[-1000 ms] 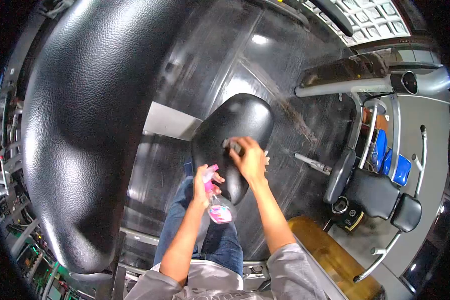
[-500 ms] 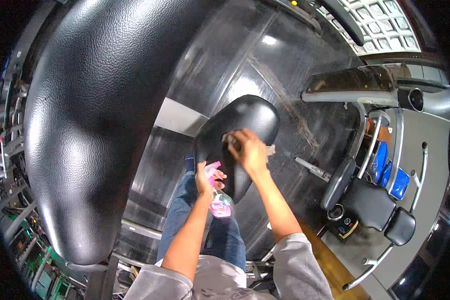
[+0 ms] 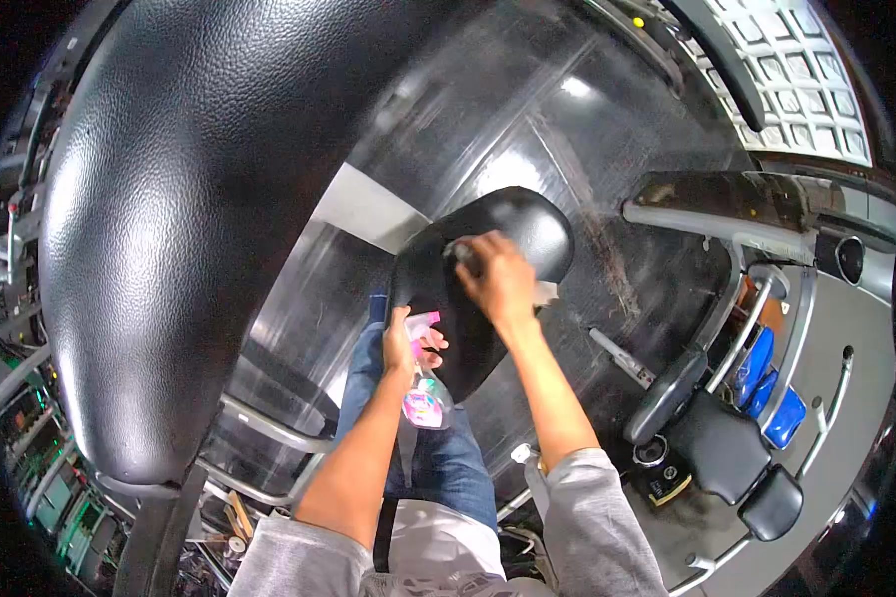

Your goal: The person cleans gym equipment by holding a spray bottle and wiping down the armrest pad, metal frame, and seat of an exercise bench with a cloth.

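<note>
My left hand [image 3: 400,343] is wrapped round the neck of a clear spray bottle [image 3: 425,401] with a pink trigger head and a pink label. The bottle hangs over my thighs, beside the near end of a small black padded seat [image 3: 528,224]. On the upper face of that seat rests my right hand [image 3: 498,279], its fingers curled over a dark greyish cloth [image 3: 462,256], mostly hidden and blurred. A light piece of material sticks out past the right hand's outer side.
A large black padded bench [image 3: 159,219] fills the left side. A pale metal beam [image 3: 368,209] runs between it and the small seat. At right stand a machine with black pads [image 3: 717,443], metal bars and blue objects [image 3: 784,416]. Dark flooring lies beyond.
The view has turned, so the machine at right sits lower. My right hand has shifted slightly up over the small seat with the cloth. My left hand still holds the bottle.
</note>
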`<state>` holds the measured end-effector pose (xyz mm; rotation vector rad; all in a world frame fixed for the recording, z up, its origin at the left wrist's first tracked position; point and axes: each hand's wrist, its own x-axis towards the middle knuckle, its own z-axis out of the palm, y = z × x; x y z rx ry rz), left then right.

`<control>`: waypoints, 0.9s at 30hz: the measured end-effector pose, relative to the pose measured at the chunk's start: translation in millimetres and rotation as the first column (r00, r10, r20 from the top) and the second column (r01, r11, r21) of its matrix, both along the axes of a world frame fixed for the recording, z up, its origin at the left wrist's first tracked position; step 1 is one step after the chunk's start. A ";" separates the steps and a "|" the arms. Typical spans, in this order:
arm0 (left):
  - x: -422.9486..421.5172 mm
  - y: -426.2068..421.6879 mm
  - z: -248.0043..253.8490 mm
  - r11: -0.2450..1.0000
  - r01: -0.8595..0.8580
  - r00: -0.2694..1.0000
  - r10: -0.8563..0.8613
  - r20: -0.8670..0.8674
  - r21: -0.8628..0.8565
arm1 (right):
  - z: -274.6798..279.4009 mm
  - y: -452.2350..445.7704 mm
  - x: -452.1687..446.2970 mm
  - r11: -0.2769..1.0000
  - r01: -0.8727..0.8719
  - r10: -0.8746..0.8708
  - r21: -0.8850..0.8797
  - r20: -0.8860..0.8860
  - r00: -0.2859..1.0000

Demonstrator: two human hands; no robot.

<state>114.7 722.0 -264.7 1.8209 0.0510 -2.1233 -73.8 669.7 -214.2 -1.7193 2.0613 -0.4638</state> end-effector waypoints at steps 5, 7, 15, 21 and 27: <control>-0.4 -1.9 3.2 1.000 0.017 1.000 -0.017 -0.015 0.002 | -1.2 11.9 15.6 0.953 -0.282 0.282 0.107 0.015 0.959; -0.9 -2.5 4.1 1.000 0.015 1.000 -0.015 -0.018 -0.001 | 2.6 5.5 -7.5 0.958 -0.267 0.270 0.109 -0.013 0.963; 0.5 -1.8 1.2 0.999 0.019 1.000 -0.018 -0.019 0.036 | -13.8 -30.3 -5.6 0.998 -0.056 0.058 0.023 -0.062 0.996; -2.8 -3.3 7.6 1.000 0.013 1.000 -0.013 0.013 0.007 | -14.7 -24.4 28.6 0.906 -0.420 0.422 0.056 -0.019 0.906; -3.2 -4.0 8.9 1.000 0.018 1.000 -0.018 0.009 0.008 | -11.1 -70.4 -22.4 0.982 -0.148 0.172 0.117 -0.229 0.958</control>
